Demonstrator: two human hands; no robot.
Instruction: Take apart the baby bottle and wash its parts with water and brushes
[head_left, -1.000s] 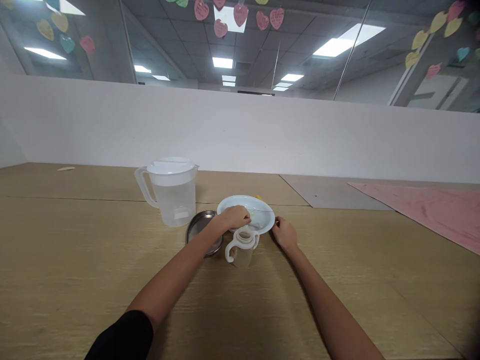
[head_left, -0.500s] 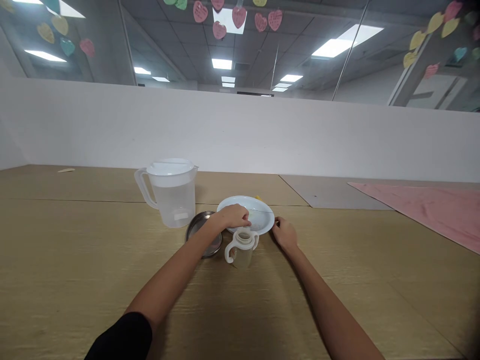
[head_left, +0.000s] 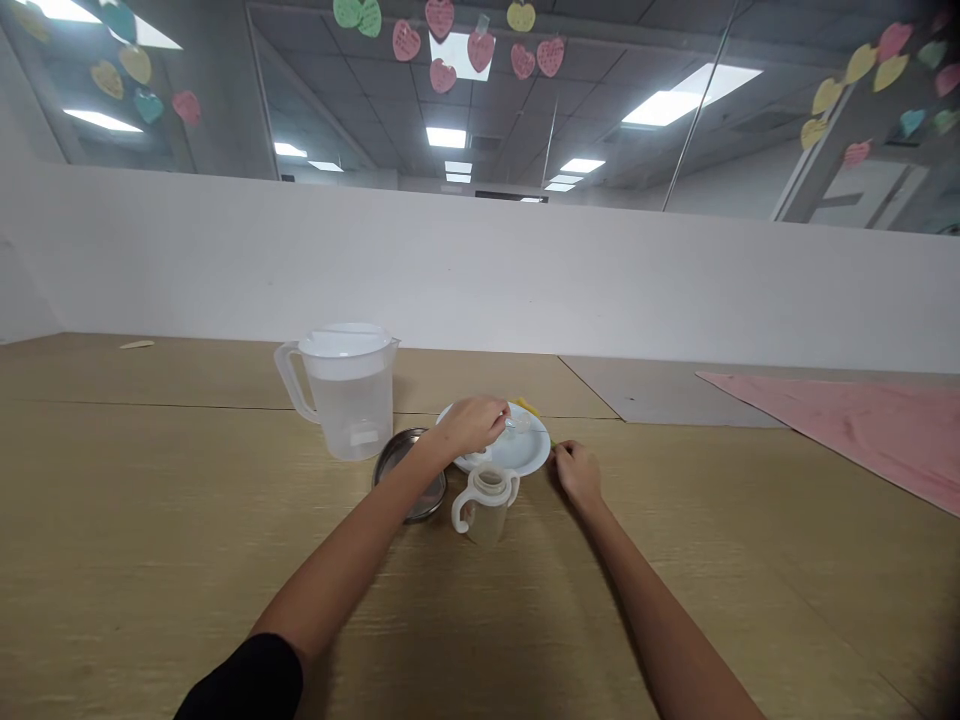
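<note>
My left hand [head_left: 474, 425] is closed in a pinch over the white plate [head_left: 534, 458]. At its fingertips is a small clear piece [head_left: 517, 425], too small to name. To the right of the plate rim, my right hand [head_left: 577, 472] is closed around something mostly hidden; only a thin green tip [head_left: 554, 445] shows. A clear baby bottle [head_left: 487, 515] with white handles and no cap stands upright in front of the plate. Partly behind my left forearm lies a round metal dish [head_left: 427, 503].
A lidded translucent pitcher [head_left: 351, 400] holding clear liquid stands behind the metal dish. Something yellow [head_left: 527, 406] lies at the plate's far edge. Pink cloth [head_left: 840, 425] covers the table's right side, and a white wall [head_left: 480, 270] rises behind.
My left hand has risen slightly from the plate, and the clear piece now shows at its fingertips. My right hand has barely shifted; a green tip is now visible. The view tilted slightly up.
</note>
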